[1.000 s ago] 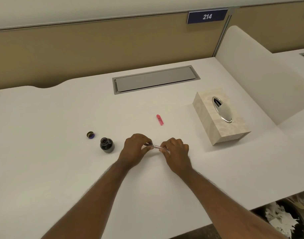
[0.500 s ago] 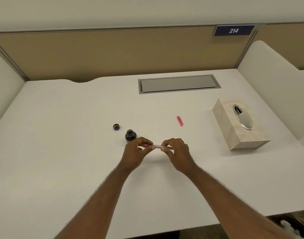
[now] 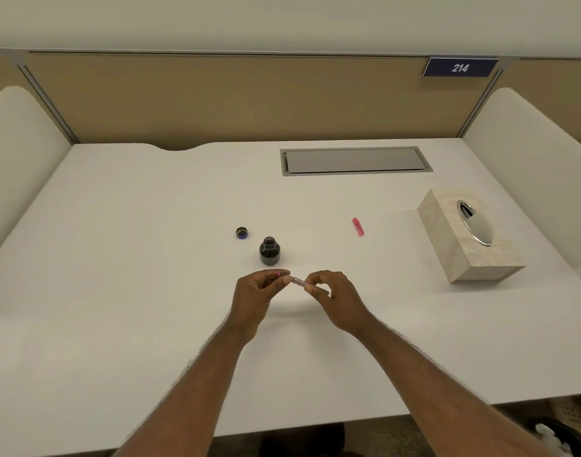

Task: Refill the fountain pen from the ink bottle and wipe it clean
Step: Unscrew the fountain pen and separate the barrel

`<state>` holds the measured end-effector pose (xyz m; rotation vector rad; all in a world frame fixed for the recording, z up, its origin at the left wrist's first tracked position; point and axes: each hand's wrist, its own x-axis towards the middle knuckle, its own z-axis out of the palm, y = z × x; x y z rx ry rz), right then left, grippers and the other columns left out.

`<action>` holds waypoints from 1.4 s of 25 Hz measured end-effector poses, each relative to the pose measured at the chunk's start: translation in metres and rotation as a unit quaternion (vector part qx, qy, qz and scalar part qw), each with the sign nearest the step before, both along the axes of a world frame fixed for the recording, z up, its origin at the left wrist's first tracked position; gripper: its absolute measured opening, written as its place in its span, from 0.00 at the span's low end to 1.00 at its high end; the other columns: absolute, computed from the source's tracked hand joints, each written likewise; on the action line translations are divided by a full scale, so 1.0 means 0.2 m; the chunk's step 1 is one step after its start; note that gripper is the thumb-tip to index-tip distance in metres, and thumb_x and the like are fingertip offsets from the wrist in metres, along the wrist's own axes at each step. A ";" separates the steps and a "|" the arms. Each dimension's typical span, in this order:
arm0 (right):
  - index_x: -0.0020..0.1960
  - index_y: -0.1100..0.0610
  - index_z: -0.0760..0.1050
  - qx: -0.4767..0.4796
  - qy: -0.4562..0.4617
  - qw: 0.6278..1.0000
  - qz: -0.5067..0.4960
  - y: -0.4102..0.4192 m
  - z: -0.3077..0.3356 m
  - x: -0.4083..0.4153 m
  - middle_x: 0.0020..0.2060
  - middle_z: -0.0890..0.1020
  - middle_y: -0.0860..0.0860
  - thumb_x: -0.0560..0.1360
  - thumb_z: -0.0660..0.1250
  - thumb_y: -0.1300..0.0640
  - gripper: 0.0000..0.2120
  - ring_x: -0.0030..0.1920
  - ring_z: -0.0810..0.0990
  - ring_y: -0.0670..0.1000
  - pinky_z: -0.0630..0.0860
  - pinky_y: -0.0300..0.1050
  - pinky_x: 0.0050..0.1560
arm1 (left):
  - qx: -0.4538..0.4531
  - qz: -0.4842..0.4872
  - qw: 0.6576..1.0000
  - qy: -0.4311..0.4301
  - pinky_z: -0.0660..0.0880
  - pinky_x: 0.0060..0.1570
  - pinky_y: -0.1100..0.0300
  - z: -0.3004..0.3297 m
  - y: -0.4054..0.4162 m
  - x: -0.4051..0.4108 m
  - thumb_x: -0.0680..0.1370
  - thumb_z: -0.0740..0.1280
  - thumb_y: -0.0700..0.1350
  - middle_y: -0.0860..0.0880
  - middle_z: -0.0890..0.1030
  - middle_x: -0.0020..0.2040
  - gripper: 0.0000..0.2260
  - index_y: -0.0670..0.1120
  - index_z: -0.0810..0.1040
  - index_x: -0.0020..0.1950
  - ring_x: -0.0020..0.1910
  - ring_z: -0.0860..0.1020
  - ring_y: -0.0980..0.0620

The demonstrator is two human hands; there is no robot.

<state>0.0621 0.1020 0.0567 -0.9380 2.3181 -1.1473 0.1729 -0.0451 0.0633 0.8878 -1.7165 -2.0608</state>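
Observation:
A thin clear-and-pink fountain pen (image 3: pixel 298 280) lies level between my two hands, just above the white desk (image 3: pixel 117 258). My left hand (image 3: pixel 256 293) pinches its left end and my right hand (image 3: pixel 335 296) pinches its right end. The small dark ink bottle (image 3: pixel 269 251) stands uncapped just beyond my left hand. Its cap (image 3: pixel 242 232) lies upside down to the bottle's far left. The pink pen cap (image 3: pixel 358 226) rests further right on the desk.
A pale marbled tissue box (image 3: pixel 447 239) with a silver oval opening stands at the right. A grey cable hatch (image 3: pixel 355 160) is set into the back of the desk. White side dividers flank the desk, and a bin (image 3: pixel 559 437) sits below the front right.
The camera view has swung left and tilted up, so the desk contents sit further right and lower in the frame. Both hands keep holding the pen in about the same place.

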 end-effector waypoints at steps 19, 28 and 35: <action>0.42 0.57 0.83 -0.103 -0.223 0.967 -0.067 -0.10 0.01 0.17 0.30 0.79 0.49 0.76 0.68 0.54 0.08 0.33 0.75 0.43 0.71 0.29 0.37 | 0.126 0.127 0.984 -0.020 0.69 0.45 0.56 0.00 -0.05 0.06 0.72 0.75 0.49 0.53 0.82 0.36 0.07 0.45 0.84 0.39 0.39 0.77 0.53; 0.42 0.54 0.83 -0.106 -0.127 0.983 -0.075 -0.10 -0.02 0.15 0.29 0.80 0.47 0.74 0.70 0.55 0.06 0.33 0.75 0.43 0.71 0.39 0.40 | 0.130 0.134 0.982 -0.014 0.68 0.46 0.55 -0.01 -0.06 0.03 0.71 0.76 0.47 0.51 0.82 0.34 0.05 0.47 0.84 0.37 0.37 0.80 0.54; 0.40 0.56 0.83 -0.101 -0.035 0.990 -0.096 -0.12 -0.02 0.17 0.29 0.81 0.52 0.73 0.71 0.57 0.05 0.29 0.70 0.42 0.66 0.34 0.33 | 0.134 0.145 0.980 0.001 0.67 0.57 0.52 -0.01 -0.05 0.02 0.72 0.75 0.45 0.51 0.84 0.34 0.04 0.46 0.85 0.39 0.37 0.83 0.58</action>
